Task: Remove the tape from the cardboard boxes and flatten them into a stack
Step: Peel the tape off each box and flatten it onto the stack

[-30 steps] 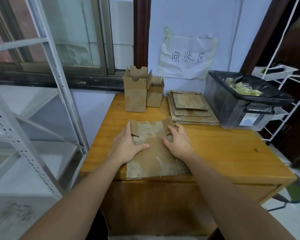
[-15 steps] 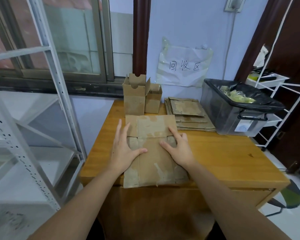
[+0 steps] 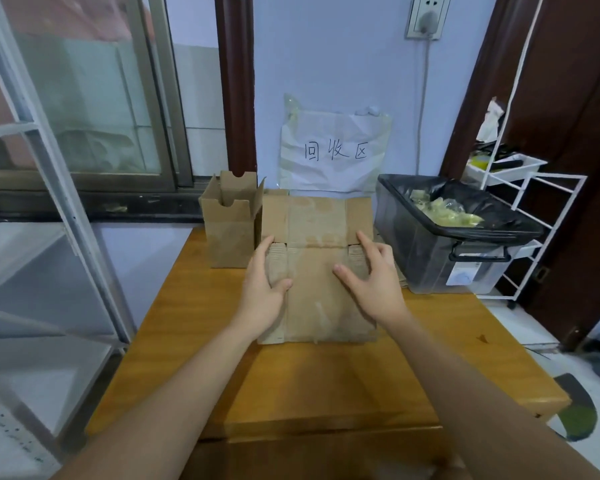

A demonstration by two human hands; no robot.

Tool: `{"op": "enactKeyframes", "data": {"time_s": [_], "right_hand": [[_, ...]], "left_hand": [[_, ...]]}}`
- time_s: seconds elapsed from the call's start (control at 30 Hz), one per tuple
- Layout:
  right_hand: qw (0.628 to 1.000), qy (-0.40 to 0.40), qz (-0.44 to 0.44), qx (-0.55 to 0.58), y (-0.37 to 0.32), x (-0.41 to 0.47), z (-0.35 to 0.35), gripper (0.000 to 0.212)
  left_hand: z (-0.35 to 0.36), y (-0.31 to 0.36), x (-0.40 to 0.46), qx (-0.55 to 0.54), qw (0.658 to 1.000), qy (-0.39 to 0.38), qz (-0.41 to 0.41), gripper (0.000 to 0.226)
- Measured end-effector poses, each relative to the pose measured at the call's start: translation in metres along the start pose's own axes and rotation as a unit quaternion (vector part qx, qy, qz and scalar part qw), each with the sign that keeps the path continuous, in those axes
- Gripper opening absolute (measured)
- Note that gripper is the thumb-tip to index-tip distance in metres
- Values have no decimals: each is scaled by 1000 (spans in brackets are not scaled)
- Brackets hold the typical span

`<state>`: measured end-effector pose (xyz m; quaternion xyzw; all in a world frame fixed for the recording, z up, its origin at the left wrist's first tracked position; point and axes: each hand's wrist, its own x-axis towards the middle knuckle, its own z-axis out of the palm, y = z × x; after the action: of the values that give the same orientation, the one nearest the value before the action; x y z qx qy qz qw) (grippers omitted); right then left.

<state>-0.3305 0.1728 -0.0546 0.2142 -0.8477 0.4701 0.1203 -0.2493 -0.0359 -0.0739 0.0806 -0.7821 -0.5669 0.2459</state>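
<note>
A flattened cardboard box [image 3: 317, 292] with torn tape marks is held between my hands over the back half of the wooden table [image 3: 326, 382], its top flap bent upward. My left hand [image 3: 262, 289] grips its left edge, thumb on the face. My right hand [image 3: 371, 282] holds its right side, thumb on the face and fingers spread over the edge. An upright open cardboard box [image 3: 229, 226] stands just left of it. A corner of the flat cardboard stack [image 3: 400, 277] peeks out behind my right hand; the rest is hidden.
A grey bin lined with a black bag [image 3: 465, 244], holding crumpled tape, sits at the table's back right. A white wire rack [image 3: 534, 209] stands right of it, a metal shelf frame [image 3: 59, 202] to the left. A paper sign [image 3: 335, 150] hangs on the wall.
Both hands have moved the flattened box from the table's front edge toward the back. It now covers the flat stack and the small box behind.
</note>
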Motion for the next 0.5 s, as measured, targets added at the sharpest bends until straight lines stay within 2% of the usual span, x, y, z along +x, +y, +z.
{"op": "enactKeyframes", "data": {"time_s": [0.1, 0.23, 0.4, 0.5], "right_hand": [[999, -40, 6, -11, 17, 26, -8, 87], [998, -31, 27, -50, 42, 64, -9, 91], [988, -9, 54, -144, 60, 114, -3, 81], [972, -43, 74, -218, 77, 139, 5, 77]], "left_hand": [[24, 8, 37, 4, 999, 22, 26, 84], [54, 13, 89, 30, 998, 2, 55, 82], [94, 7, 148, 65, 998, -12, -5, 88], [116, -8, 166, 142, 988, -38, -39, 86]]}}
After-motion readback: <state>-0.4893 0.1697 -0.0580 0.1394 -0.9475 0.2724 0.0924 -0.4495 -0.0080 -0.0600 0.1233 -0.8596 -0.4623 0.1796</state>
